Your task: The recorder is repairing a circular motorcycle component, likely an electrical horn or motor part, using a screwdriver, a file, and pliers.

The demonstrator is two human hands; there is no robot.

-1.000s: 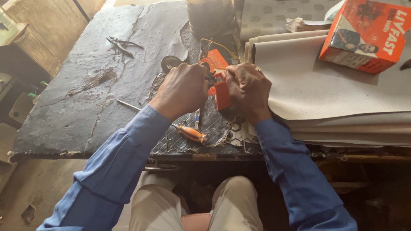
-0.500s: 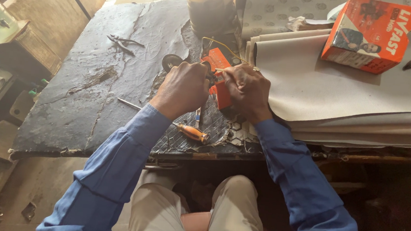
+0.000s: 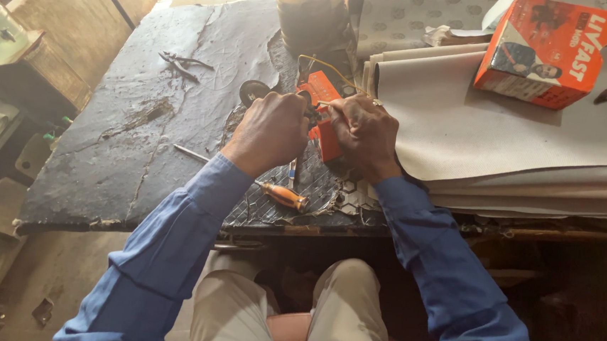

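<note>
from up here i see my left hand [image 3: 272, 129] curled into a fist over the near edge of the dark, scuffed, cracked worktop [image 3: 144, 109], its fingers folded tight around something i cannot make out, knuckles up. my right hand [image 3: 365, 131] sits just beside it, fingers pinched narrow on a thin yellowish wire [image 3: 332, 69] that loops up and back from the small orange rectangular plastic block [image 3: 325, 115] wedged between both hands. that orange block stands tilted on the worktop right where the dark surface meets a stack of pale grey sheet material [image 3: 505, 142] on my right, and my right hand rests against its side. whether my left hand touches the block or only a tool at it, i cannot tell. close under my left wrist lies an orange-handled screwdriver with a metal shaft [image 3: 284, 195], flat on a patch of ribbed black mat [image 3: 317, 186]. a slim metal rod [image 3: 192, 153] lies to the left of my forearm, and further up the worktop rests a pair of dark metal pliers [image 3: 183, 64]. a round dark metal disc [image 3: 254, 91] sits just beyond my left knuckles. a dusty brownish jar [image 3: 307, 10] stands at the far edge, and an orange cardboard box [image 3: 545, 48] lies on the pale sheets, well apart from my hands. both sleeves are blue.
</note>
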